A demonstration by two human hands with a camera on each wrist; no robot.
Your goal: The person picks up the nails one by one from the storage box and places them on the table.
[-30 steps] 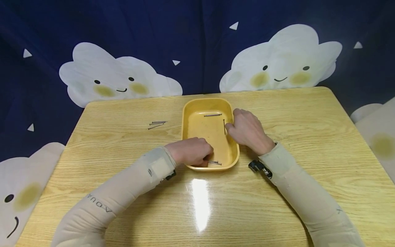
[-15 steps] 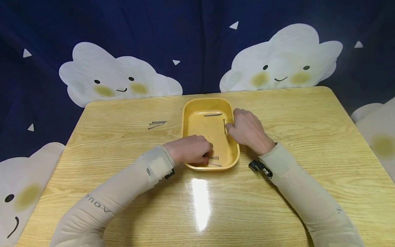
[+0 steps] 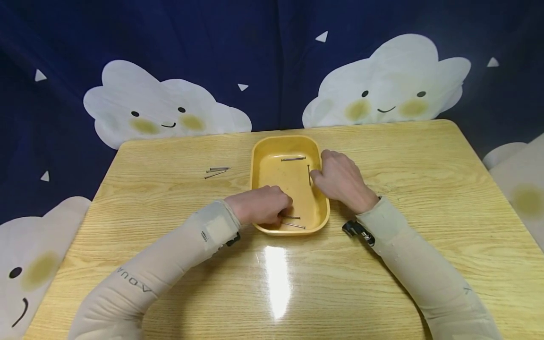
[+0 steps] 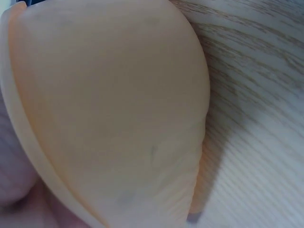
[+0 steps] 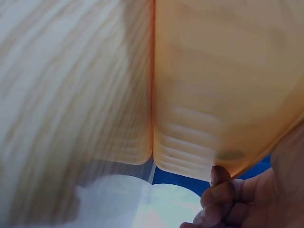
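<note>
Nails (image 3: 293,159) lie in the yellow plastic tray (image 3: 278,177); the right hand (image 3: 341,180) grips its rim, fingertips (image 5: 220,175) visible only from the right wrist. Whether the left hand (image 3: 262,205), inside, pinches one, I can't tell.

On my feed the tray (image 3: 276,175) sits on the table (image 3: 314,278): inside, far nails (image 3: 293,159) at its twelve o'clock, a lone nail (image 3: 309,175) at two, near nails (image 3: 294,225) at six; right hand (image 3: 341,178) at three, left hand (image 3: 264,205) at eight; outside, loose nails (image 3: 216,170) at nine
</note>
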